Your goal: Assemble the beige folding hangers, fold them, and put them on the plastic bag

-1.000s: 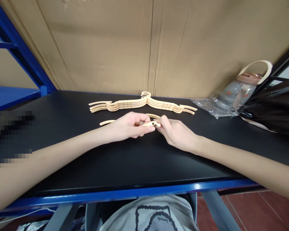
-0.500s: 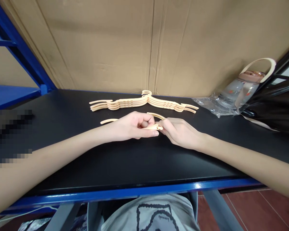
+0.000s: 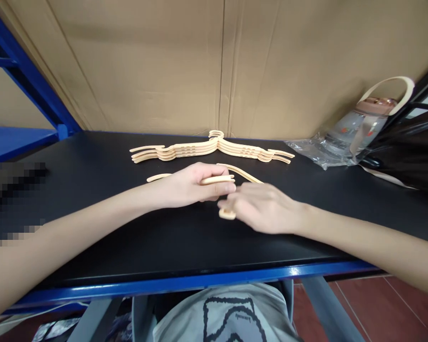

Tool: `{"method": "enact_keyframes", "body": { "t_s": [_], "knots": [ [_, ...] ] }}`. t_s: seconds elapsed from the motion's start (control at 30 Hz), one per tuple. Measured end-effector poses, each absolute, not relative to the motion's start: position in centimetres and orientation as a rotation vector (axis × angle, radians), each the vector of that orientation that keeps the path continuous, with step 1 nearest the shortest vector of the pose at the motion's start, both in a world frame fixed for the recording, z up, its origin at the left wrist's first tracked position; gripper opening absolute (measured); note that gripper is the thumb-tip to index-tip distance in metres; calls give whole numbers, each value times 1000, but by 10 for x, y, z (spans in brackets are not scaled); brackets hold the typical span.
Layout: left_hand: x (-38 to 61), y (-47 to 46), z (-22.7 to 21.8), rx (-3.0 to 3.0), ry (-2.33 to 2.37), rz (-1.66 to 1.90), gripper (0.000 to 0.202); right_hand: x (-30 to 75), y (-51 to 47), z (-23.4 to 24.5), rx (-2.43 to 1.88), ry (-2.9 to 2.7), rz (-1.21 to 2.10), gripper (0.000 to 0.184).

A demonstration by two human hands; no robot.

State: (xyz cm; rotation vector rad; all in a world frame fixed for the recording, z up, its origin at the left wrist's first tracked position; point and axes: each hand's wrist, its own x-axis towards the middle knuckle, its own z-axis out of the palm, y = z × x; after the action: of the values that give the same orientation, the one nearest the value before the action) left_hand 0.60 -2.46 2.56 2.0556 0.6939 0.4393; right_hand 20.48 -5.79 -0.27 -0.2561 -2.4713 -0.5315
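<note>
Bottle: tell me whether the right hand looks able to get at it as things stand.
Probably not until freed: the right hand holds a small piece. Otherwise, nothing seems to block its way to the bottle or the raised handle.

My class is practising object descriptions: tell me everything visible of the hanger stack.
Cream and plastic-looking, the hanger stack lies on the black tabletop, its layers close together. Curved hooks at the centre point towards the cardboard; slots line both arms. Neither the left hand nor the right hand touches it.
</note>
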Motion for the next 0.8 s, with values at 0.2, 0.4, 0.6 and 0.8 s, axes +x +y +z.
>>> {"method": "enact_keyframes", "body": {
  "t_s": [0.2, 0.4, 0.6, 0.8],
  "knots": [
    [6, -26, 17, 1948, 728, 436, 34, 228, -33, -5, -648, -2436, -195, 24],
    [7, -20, 16, 1962, 890, 478, 35, 225, -30, 1, -658, -2522, -382, 28],
    [8, -20, 25, 1866, 1073, 487, 35, 225, -25, 0, -521, -2445, -743, 21],
    [7, -23, 23, 1700, 945, 494, 26, 224, -27, 2, -512, -2428, -743, 22]
  ]
}}
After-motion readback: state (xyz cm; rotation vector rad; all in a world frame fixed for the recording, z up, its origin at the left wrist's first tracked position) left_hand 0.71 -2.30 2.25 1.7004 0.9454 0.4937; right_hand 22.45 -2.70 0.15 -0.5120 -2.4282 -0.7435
